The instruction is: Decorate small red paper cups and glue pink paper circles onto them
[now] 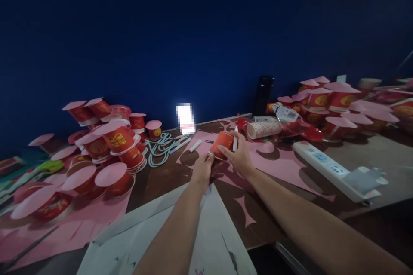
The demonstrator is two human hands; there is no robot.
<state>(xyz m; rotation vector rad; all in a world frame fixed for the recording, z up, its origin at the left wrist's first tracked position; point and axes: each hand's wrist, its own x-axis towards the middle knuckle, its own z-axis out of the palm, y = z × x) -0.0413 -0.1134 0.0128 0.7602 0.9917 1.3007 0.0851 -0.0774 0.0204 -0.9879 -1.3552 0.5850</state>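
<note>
A red paper cup (223,142) is held tilted over the table in the middle of the head view. My right hand (241,154) is closed round it, thumb along the cup's side, with a slim white tube or pen (235,136) also between its fingers. At the cup's lower left edge, my left hand (202,171) pinches with thumb and finger; exactly what its fingertips touch is too small to tell. Just beyond lies a short white cylinder (195,145), perhaps a cap. Cut pink paper (258,161) with round holes lies beneath the hands.
Red cups with pink discs (111,174) are heaped at left, more cups (342,94) at right. Around the hands are a pale cable (158,154), a glowing phone (185,118), nested cups (264,129), a black flask (263,94), a power strip (322,167) and a white board (219,232).
</note>
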